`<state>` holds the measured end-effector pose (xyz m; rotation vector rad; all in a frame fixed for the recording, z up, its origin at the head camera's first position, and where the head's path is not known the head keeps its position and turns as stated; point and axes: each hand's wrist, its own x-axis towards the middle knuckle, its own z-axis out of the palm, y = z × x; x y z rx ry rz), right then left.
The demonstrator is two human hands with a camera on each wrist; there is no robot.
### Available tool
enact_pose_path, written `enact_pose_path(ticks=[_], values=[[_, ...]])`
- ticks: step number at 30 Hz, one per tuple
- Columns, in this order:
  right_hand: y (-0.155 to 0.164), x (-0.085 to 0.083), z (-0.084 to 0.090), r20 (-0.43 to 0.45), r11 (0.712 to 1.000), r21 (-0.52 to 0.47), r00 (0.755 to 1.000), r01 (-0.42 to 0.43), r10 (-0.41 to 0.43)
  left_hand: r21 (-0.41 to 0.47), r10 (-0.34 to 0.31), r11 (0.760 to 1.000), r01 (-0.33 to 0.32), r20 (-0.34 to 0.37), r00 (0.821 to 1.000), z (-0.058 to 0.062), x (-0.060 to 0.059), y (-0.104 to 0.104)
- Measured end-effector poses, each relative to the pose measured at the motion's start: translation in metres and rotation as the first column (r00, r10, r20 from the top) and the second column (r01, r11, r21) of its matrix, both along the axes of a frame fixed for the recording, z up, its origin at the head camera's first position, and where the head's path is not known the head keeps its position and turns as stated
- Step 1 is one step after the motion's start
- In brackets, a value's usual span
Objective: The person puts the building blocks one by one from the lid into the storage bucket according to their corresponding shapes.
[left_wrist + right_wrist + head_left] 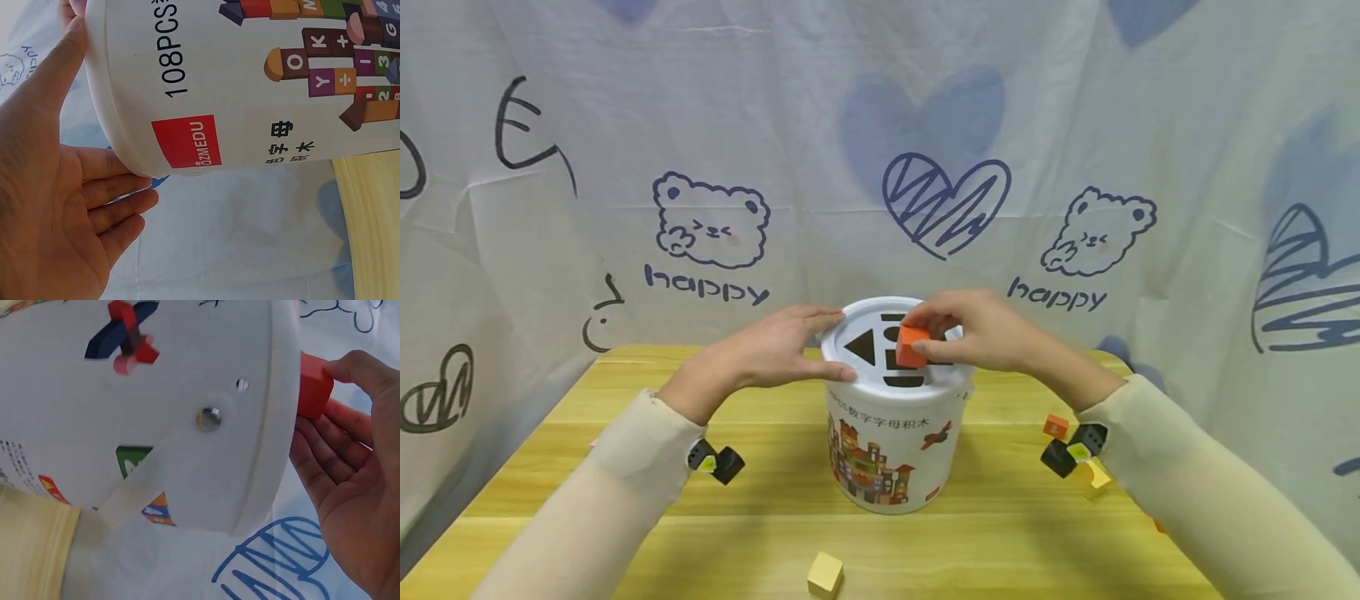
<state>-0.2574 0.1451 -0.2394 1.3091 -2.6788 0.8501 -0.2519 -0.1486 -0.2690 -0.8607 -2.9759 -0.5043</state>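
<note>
Head view has a white bucket [891, 433] standing on a wooden table [737, 517], its lid [867, 317] pierced by dark holes [903, 382]. From three o'clock, the right hand [981, 332] pinches a red block [912, 350] between thumb and fingers, over the middle of the lid; whether the block touches it, I cannot tell. At nine o'clock, the left hand [782, 346] grasps nothing: thumb and fingers are spread, touching the lid's rim. Left wrist view shows those fingers nearly straight, near the bucket's red label [186, 142]. Around the bucket, a pale yellow block [825, 575] lies toward seven o'clock, a small orange block [1056, 427] at three, and a partly hidden yellow piece [1099, 478] between three and four. Patterned cloth [820, 158] hangs at twelve o'clock.
</note>
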Motion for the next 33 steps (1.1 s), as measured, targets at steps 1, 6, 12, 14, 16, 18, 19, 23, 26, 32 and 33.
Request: enact_pose_path(ticks=[1, 6, 12, 14, 16, 18, 19, 23, 26, 32, 33], values=[[-0.001, -0.002, 0.0, 0.009, 1.0, 0.012, 1.0, 0.0, 0.0, 0.001, -0.001, 1.0, 0.001, 0.0, 1.0, 0.0, 0.0, 0.0], [-0.005, -0.009, 0.0, 0.043, 0.998, 0.067, 0.999, -0.019, 0.017, -0.002, 0.003, 1.0, -0.003, 0.006, 1.0, 0.0, 0.0, 0.0], [-0.011, -0.016, 0.001, 0.058, 0.995, 0.092, 0.998, -0.033, 0.028, -0.004, 0.002, 1.0, -0.002, 0.011, 1.0, 0.001, -0.001, 0.001], [-0.012, -0.018, 0.001, 0.061, 0.995, 0.098, 0.998, -0.031, 0.025, -0.003, 0.002, 1.0, -0.002, 0.012, 1.0, 0.001, -0.001, 0.001], [-0.014, -0.02, 0.0, 0.064, 0.994, 0.102, 0.998, -0.035, 0.028, -0.001, -0.001, 1.0, 0.001, 0.013, 1.0, 0.001, -0.001, 0.0], [-0.014, -0.021, -0.002, 0.073, 0.994, 0.104, 0.997, -0.037, 0.03, 0.0, -0.001, 1.0, 0.001, 0.012, 1.0, 0.001, -0.001, 0.0], [-0.015, -0.021, -0.003, 0.08, 0.994, 0.103, 0.996, -0.039, 0.03, 0.0, 0.0, 1.0, 0.0, 0.013, 1.0, 0.001, -0.001, 0.0], [-0.015, -0.022, -0.008, 0.103, 0.994, 0.104, 0.994, -0.039, 0.029, -0.001, 0.002, 1.0, -0.002, 0.011, 1.0, 0.001, 0.0, 0.0], [-0.015, -0.023, -0.012, 0.09, 0.994, 0.104, 0.995, -0.039, 0.03, 0.001, 0.006, 1.0, -0.006, 0.01, 1.0, 0.001, 0.0, 0.0], [-0.015, -0.024, -0.017, 0.044, 0.993, 0.104, 0.998, -0.055, 0.051, 0.004, 0.012, 1.0, -0.013, 0.014, 1.0, 0.001, 0.001, 0.001], [-0.015, -0.024, -0.018, 0.037, 0.992, 0.109, 0.998, -0.057, 0.053, 0.004, 0.013, 1.0, -0.013, 0.014, 1.0, 0.001, 0.001, 0.001]])
